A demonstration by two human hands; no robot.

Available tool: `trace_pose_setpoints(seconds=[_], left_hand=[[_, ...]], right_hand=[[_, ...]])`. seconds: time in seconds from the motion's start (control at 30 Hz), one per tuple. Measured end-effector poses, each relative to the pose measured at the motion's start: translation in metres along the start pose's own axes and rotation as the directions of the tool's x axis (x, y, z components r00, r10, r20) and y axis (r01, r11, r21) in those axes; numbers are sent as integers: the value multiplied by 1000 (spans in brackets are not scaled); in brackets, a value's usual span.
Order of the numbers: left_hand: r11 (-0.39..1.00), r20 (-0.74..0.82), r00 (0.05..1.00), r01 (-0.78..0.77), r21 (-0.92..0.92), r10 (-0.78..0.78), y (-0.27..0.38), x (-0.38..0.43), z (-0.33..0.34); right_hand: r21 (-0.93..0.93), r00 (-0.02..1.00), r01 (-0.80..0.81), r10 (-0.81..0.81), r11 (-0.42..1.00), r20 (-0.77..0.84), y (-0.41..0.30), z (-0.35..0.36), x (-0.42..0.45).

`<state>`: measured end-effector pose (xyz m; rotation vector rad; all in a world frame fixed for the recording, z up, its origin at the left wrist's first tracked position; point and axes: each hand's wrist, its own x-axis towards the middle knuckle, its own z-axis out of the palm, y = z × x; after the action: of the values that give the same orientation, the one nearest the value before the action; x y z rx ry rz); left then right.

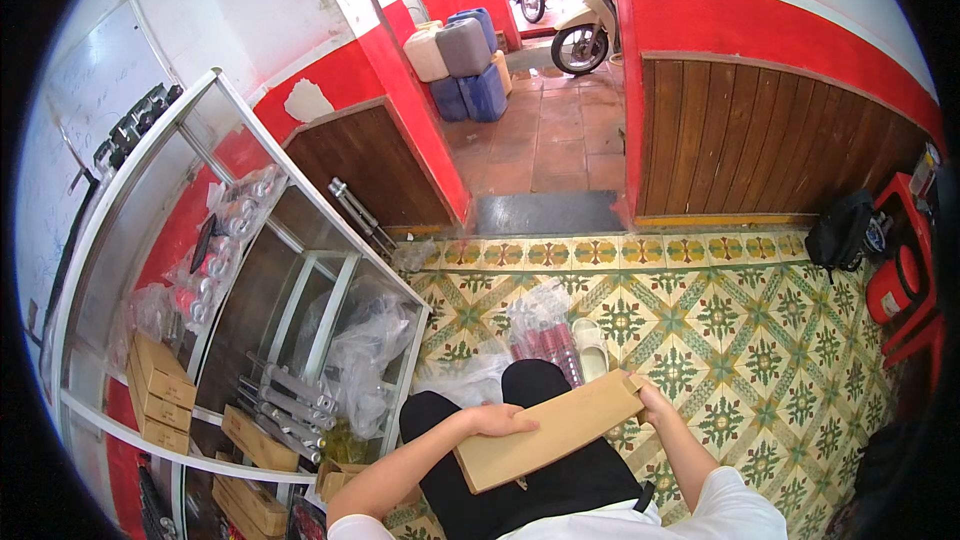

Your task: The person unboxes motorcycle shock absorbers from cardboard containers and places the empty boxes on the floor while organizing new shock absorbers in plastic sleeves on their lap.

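A long brown cardboard box (555,431) lies across my black-trousered lap, slanting up to the right. My left hand (501,420) holds it near the lower left end, thumb on top. At the far right end my right hand (654,403) grips the box by a small end flap that looks folded out. What is inside the box cannot be seen. Just beyond my knees, red cylindrical parts (551,343), perhaps shock absorbers, lie on the floor partly in clear plastic wrap (541,304). A pale sandal (592,352) sits beside them.
On the left stands a metal-framed shelf (322,240) with metal fork tubes (289,397), wrapped parts (225,240) and cardboard boxes (161,394). Plastic jerrycans (463,45) and a scooter (589,15) are past the doorway. To the right are a black bag (840,229) and red plastic chair (904,202).
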<state>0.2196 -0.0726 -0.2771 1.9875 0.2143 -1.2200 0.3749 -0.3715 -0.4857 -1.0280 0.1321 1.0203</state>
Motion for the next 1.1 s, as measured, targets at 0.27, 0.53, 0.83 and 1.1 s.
trace_pose_setpoints(seconds=[0.27, 0.53, 0.83, 1.1], left_hand=[[993, 7, 1000, 29, 113, -30, -3, -58, -1], [984, -25, 987, 158, -81, -161, -47, -188, 35], [940, -411, 847, 275, -202, -336, -108, -367, 134], [908, -721, 690, -259, -329, -64, -207, -250, 263]], right_hand=[[134, 999, -14, 8, 991, 49, -6, -25, 19], [31, 1000, -13, 13, 999, -23, -8, -33, 33], [-139, 993, 94, -103, 986, -64, -33, -26, 48], [-221, 991, 96, -72, 970, 113, -56, -6, 47]])
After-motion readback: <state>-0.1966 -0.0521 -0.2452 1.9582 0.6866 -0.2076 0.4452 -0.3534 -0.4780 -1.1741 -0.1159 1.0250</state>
